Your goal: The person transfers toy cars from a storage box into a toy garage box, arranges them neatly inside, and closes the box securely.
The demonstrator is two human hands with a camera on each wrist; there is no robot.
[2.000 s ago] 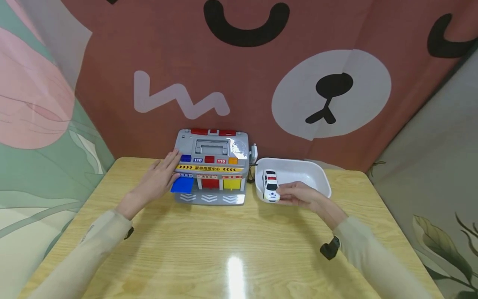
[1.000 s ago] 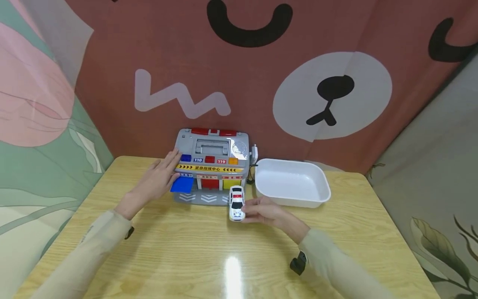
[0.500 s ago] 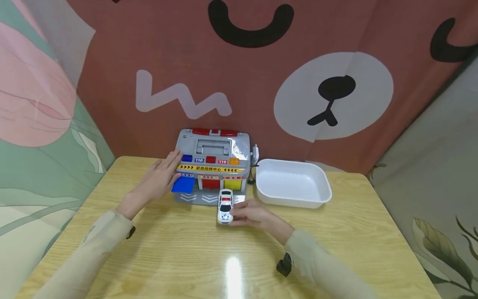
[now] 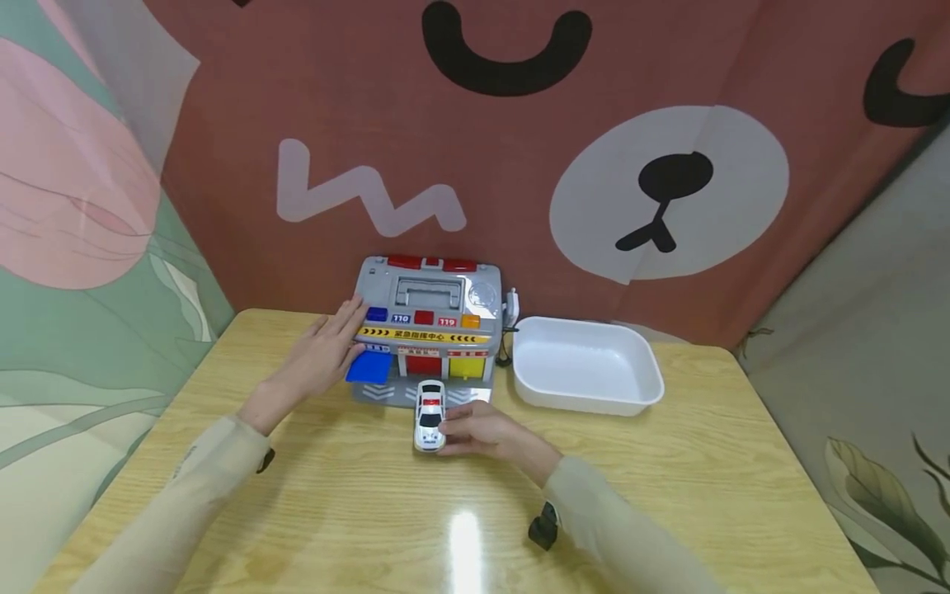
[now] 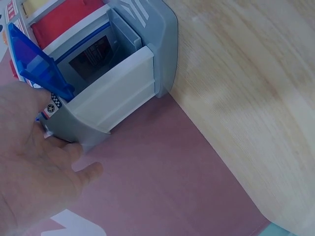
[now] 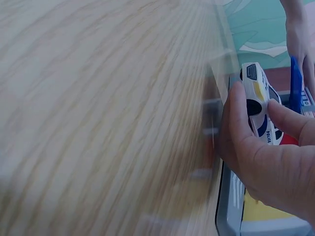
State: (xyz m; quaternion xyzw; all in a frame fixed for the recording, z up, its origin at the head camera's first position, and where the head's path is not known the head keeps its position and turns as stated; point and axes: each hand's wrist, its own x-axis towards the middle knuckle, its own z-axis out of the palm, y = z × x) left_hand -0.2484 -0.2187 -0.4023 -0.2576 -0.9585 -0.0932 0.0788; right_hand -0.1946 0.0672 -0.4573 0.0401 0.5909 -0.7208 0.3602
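Note:
My right hand [image 4: 482, 431] pinches a white toy police car [image 4: 430, 417] by its side, thumb on one side and fingers on the other in the right wrist view. The car is at the front edge of the grey toy garage [image 4: 426, 285], its rear toward the doors. My left hand [image 4: 319, 355] rests with straight fingers on the garage's left side. Beside it the blue door [image 4: 369, 368] is lifted, and the left wrist view shows the hollow bay [image 5: 96, 54] behind it. The red door [image 4: 424, 365] and yellow door [image 4: 467, 367] are down.
A white plastic tub [image 4: 590, 367] stands right of the garage on the wooden table [image 4: 371, 511]. A small white handset-like part [image 4: 512, 307] hangs at the garage's right side. A printed cloth [image 4: 505, 190] rises directly behind the table.
My right hand has lifted the toy police car out of the white tub and carried it left to the garage front. My left hand stays on the garage.

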